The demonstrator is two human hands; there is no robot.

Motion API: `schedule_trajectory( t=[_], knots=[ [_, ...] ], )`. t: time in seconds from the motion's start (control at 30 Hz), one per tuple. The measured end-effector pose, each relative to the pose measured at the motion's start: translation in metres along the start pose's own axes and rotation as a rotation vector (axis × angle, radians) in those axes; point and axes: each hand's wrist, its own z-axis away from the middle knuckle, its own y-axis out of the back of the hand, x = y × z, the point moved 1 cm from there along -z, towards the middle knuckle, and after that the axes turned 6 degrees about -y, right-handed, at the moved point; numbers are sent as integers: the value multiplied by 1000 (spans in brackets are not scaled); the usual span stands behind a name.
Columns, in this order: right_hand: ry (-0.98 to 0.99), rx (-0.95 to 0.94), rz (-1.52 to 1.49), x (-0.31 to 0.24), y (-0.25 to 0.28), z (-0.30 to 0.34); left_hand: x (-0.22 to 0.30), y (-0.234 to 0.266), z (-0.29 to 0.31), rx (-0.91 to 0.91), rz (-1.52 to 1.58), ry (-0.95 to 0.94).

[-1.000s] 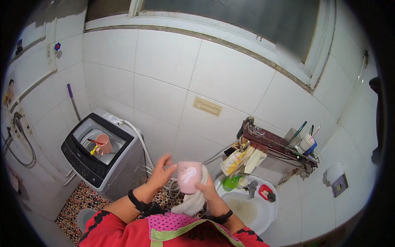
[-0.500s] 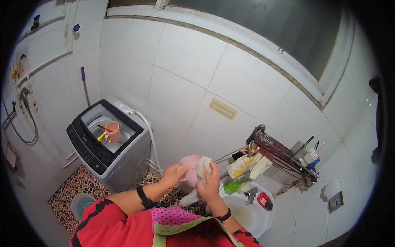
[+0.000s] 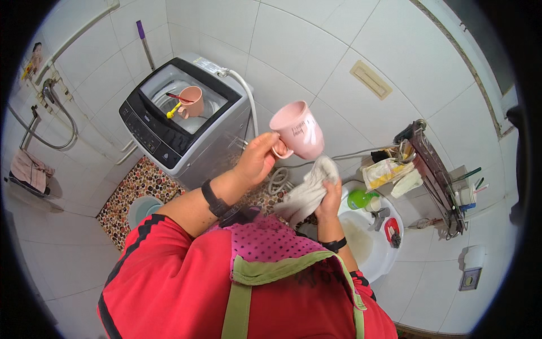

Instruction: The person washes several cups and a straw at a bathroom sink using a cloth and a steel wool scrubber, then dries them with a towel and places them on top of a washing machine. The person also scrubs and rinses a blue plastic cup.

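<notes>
A pink mug [image 3: 305,135] with dark lettering is held up by its handle in my left hand [image 3: 258,158], tilted with its rim toward the upper left. Just below and right of it, my right hand [image 3: 328,202] grips a white cloth [image 3: 307,192] whose loose end hangs down to the left. The cloth's top lies close to the mug's base; whether they touch I cannot tell. Another pink mug [image 3: 192,101], with a red stick and a yellow-handled thing in it, stands on the lid of the washing machine [image 3: 152,133].
On the right, a white washbasin [image 3: 389,257] holds a green bottle [image 3: 357,199], a tap [image 3: 379,219] and a red dish [image 3: 392,231]. Above it hangs a dark rack [image 3: 435,169] with cloths and brushes. A bucket [image 3: 135,212] stands on the pebble-patterned floor at left.
The pink mug has risen and moved right, and my left hand now has it by the handle. The cloth has come away from the mug's side to below it. My view has shifted.
</notes>
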Motion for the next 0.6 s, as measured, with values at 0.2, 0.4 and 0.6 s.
schedule_trajectory(
  t=[0.2, 0.4, 0.6],
  knots=[
    [-316, -168, -347, -10, -40, -6, -7, 10, 20, -116, -678, 65],
    [-460, -179, -152, 9, -45, 4, 29, 36, 24, -149, -810, 173],
    [-410, 35, -236, 22, -14, 8, 150, 99, 9, 281, -967, -469]
  ],
)
